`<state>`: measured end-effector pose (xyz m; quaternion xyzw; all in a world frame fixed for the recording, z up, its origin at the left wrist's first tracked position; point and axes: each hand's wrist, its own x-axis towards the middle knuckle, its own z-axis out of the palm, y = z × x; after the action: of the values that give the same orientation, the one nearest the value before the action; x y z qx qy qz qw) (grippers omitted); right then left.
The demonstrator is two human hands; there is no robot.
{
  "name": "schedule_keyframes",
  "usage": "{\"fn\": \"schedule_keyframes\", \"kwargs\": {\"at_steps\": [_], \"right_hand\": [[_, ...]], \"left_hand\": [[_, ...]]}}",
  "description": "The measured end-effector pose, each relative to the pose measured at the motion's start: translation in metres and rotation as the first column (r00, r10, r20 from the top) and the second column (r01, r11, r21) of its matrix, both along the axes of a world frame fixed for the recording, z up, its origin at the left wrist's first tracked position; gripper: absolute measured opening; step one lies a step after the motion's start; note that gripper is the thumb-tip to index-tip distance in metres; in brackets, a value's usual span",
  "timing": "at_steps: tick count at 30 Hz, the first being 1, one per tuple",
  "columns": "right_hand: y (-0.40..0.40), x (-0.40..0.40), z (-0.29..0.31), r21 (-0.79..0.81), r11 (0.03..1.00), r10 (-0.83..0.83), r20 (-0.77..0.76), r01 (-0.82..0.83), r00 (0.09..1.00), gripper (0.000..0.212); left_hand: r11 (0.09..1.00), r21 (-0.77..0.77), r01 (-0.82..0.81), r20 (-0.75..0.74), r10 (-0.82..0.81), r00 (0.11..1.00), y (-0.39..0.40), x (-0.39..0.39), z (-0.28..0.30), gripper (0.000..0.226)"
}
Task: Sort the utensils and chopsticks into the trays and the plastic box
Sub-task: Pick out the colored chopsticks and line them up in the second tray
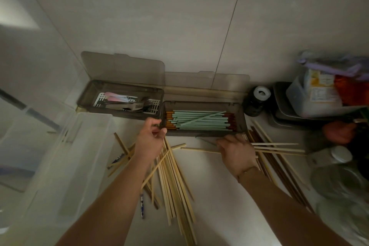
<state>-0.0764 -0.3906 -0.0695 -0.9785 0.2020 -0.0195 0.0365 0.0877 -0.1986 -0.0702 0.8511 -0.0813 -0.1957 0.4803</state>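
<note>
Two smoky-grey trays stand against the wall with lids up. The left tray point(87, 98) holds forks and pastel-handled utensils point(127, 103). The right tray point(240, 124) holds mint-green chopsticks point(199, 121). My left hand point(150, 140) hovers at the right tray's left front corner, fingers loosely curled, holding nothing that I can see. My right hand point(236, 151) grips a few pale wooden chopsticks point(279, 148) that lie crosswise just in front of that tray. A loose pile of wooden chopsticks point(173, 181) covers the counter between my arms. A clear plastic box point(83, 146) stands at the left.
Dark brown chopsticks point(279, 171) lie diagonally at the right. A dark jar with a white top point(257, 100), a metal tray with packets point(319, 96) and glass jars point(339, 156) crowd the right side. A blue-patterned utensil point(142, 205) lies under my left forearm.
</note>
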Motion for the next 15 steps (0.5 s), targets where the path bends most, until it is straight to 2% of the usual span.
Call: {"fn": "schedule_keyframes", "kwargs": {"at_steps": [2, 4, 11, 15], "right_hand": [[0.007, 0.012, 0.002, -0.047, 0.998, -0.051, -0.183, 0.043, 0.982, 0.023], [0.012, 0.02, 0.007, -0.06, 0.997, -0.065, -0.294, 0.05, 0.954, 0.026], [0.023, 0.016, 0.003, -0.036, 0.998, 0.041, -0.341, -0.057, 0.939, 0.028], [0.03, 0.011, 0.008, -0.021, 0.995, 0.086, -0.258, -0.094, 0.962, 0.031]], "left_hand": [[1.0, 0.001, -0.007, -0.006, 0.007, 1.0, 0.0, 0.0, 0.0, 0.023], [1.0, 0.001, -0.002, -0.009, 0.002, 1.0, 0.001, 0.0, -0.001, 0.023], [1.0, -0.008, 0.01, -0.015, -0.01, 1.0, 0.0, 0.0, -0.001, 0.022], [1.0, -0.014, 0.005, -0.016, -0.005, 1.0, 0.001, 0.0, 0.0, 0.022]]}}
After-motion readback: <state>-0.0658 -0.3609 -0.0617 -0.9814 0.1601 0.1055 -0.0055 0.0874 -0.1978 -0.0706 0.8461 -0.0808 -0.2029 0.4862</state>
